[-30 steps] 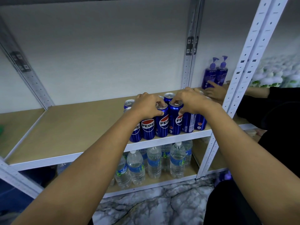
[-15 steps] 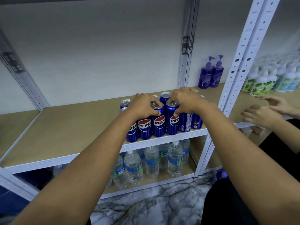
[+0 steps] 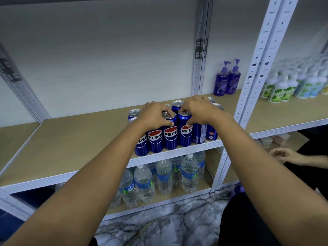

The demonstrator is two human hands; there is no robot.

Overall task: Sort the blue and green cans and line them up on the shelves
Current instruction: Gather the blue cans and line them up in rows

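Observation:
Several blue Pepsi cans (image 3: pixel 155 139) stand upright in a tight cluster near the front edge of the wooden shelf (image 3: pixel 71 144). My left hand (image 3: pixel 154 116) curls over the tops of the front cans and grips one blue can (image 3: pixel 170 137) by its rim. My right hand (image 3: pixel 197 110) curls over the neighbouring blue can (image 3: pixel 185 132), thumb on its label. More blue cans (image 3: pixel 177 104) stand behind, partly hidden by my hands. No green can is in view.
Two purple pump bottles (image 3: pixel 227 80) stand at the shelf's back right. White uprights (image 3: pixel 253 68) split off the right bay, which holds green-and-white bottles (image 3: pixel 284 87). Water bottles (image 3: pixel 165 176) fill the lower shelf. Another person's hand (image 3: pixel 284 155) is at lower right.
My hands stay on the can tops with barely any shift. The other person's hands dropped from the right shelf to below it.

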